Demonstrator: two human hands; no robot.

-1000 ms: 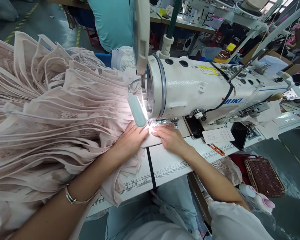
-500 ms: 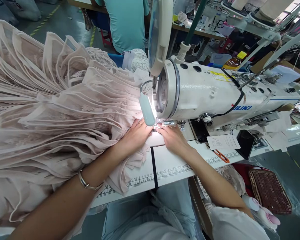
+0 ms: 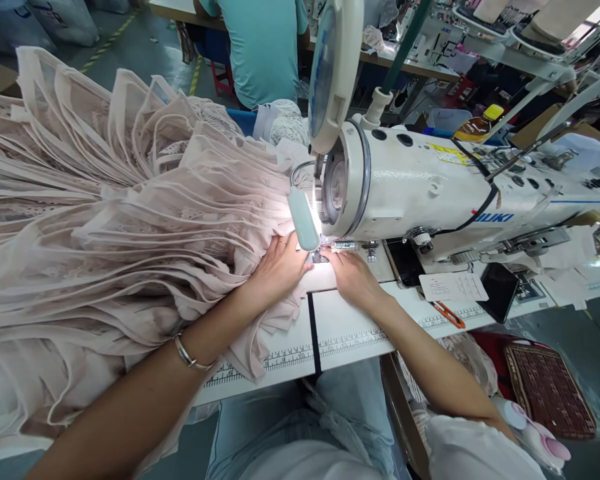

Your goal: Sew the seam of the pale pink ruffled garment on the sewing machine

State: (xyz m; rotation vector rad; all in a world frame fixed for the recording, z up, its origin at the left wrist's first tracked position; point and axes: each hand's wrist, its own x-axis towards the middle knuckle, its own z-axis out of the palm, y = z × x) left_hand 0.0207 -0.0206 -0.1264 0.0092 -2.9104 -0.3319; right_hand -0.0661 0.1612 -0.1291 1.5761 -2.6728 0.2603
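Observation:
My left hand [image 3: 279, 270] lies on the pale pink fabric [image 3: 205, 220], just left of the sewing machine's needle area, with fingers stretched over the cloth and the thumb apart. Opposite it, my right hand [image 3: 351, 277] rests on the machine bed, its fingers together and bent toward the presser foot [image 3: 317, 256]. Whatever its fingertips hold is too small to make out. A grey-green lamp [image 3: 303, 219] lights the spot and partly hides the needle. The white sewing machine [image 3: 405, 183] extends to the right of my hands.
Gathered garments pile up across the left side. On the right of the table lie a dark phone [image 3: 405, 261], a white card [image 3: 454, 287], an orange cutter [image 3: 449, 315] and another dark device [image 3: 499, 291]. A round magnifier [image 3: 336, 73] overhangs the machine head. A person in teal [image 3: 263, 50] sits beyond.
The whole view has shifted slightly to the right. My left thumb now stands further from the presser foot, and more of the foot shows between my hands.

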